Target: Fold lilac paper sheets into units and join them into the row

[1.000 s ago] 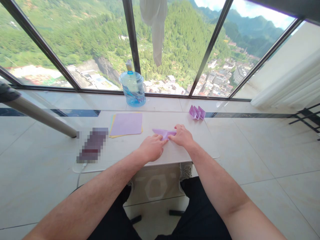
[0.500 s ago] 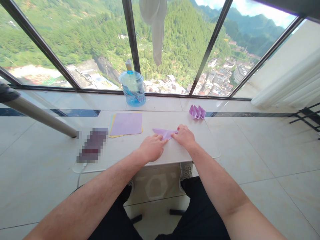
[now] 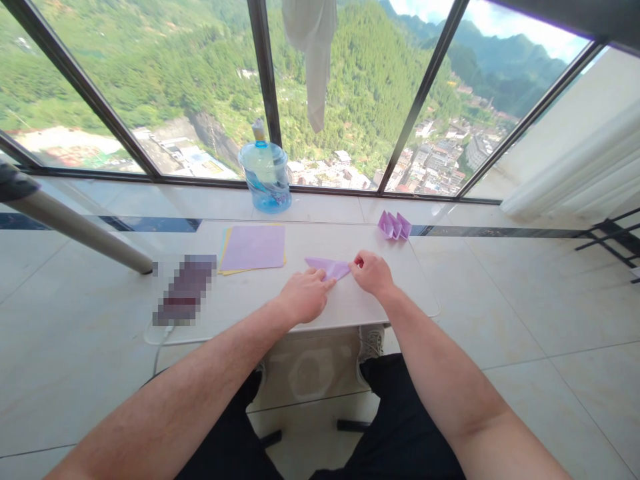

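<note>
A sheet of purple origami paper point(image 3: 336, 269), folded into a long, pointed shape, lies on the white table under my hands. My left hand point(image 3: 309, 295) holds its near left part down against the tabletop, fingertips resting on it. At the paper's right tip, my right hand point(image 3: 371, 270) is closed in a pinch between thumb and curled fingers. The left point of the fold sticks out beyond my left fingers. Part of the near edge is hidden by my left hand.
A stack of square paper point(image 3: 254, 247), purple on top, lies to the left. Folded purple pieces point(image 3: 395, 225) stand at the table's point(image 3: 345, 310) back right. A phone-like pixelated object point(image 3: 186, 290) with a cable is at left. A blue water jug point(image 3: 265, 179) stands by the window.
My right hand has shifted slightly right along the fold and now pinches the paper's tip. My left hand stays in place on the paper.
</note>
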Demonstrator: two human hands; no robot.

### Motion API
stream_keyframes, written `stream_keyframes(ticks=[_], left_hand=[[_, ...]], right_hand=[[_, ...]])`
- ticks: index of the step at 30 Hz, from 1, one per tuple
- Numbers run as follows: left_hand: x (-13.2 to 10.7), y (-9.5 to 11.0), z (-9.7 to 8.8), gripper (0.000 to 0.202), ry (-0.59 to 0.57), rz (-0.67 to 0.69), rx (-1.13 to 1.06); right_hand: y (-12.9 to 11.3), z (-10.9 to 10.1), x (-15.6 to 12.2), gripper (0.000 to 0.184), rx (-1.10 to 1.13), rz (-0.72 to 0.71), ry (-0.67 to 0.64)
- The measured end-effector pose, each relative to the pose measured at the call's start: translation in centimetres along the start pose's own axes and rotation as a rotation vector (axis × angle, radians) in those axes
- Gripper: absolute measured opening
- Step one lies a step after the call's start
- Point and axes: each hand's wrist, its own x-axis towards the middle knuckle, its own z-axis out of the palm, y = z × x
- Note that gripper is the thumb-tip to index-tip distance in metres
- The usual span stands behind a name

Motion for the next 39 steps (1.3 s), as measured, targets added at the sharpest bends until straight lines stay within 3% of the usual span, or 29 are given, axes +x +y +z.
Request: stream_keyframes(ticks=[3, 7, 12, 15, 23, 28, 33, 39], left_hand=[[0.0, 0.1, 0.0, 0.050, -0.006, -0.001, 0.014], [0.0, -0.1, 0.1, 0.052, -0.013, 0.017, 0.025], [-0.1, -0.6, 0.1, 0.051, -0.025, 0.061, -0.008], [-0.2, -0.7, 0.1, 0.050, -0.029, 0.064, -0.018], [-1.2, 0.0, 0.3, 0.057, 0.038, 0.028, 0.001], [0.0, -0.5, 0.4, 0.033, 0.160, -0.043, -0.047], [1.7, -2.1, 1.1, 0.025, 0.183, -0.082, -0.061], [1.7, -2.6, 1.6, 0.022, 0.170, -0.122, -0.135]], right_hand=[[-1.0, 0.5, -0.5, 0.014, -0.049, -0.090, -0.072], [-1.4, 0.6, -0.5, 0.016, -0.079, -0.104, -0.149], [-1.7, -0.4, -0.6, 0.039, -0.083, -0.052, -0.223], [-2.0, -0.7, -0.6, 0.044, -0.087, -0.031, -0.248], [-2.2, -0.7, -0.7, 0.054, -0.119, -0.052, -0.217], [-2.2, -0.3, -0.6, 0.045, -0.085, -0.208, -0.128], [-2.3, 0.2, -0.4, 0.035, -0.095, -0.278, -0.119], [-2.7, 0.2, 0.1, 0.041, -0.131, -0.299, -0.144]])
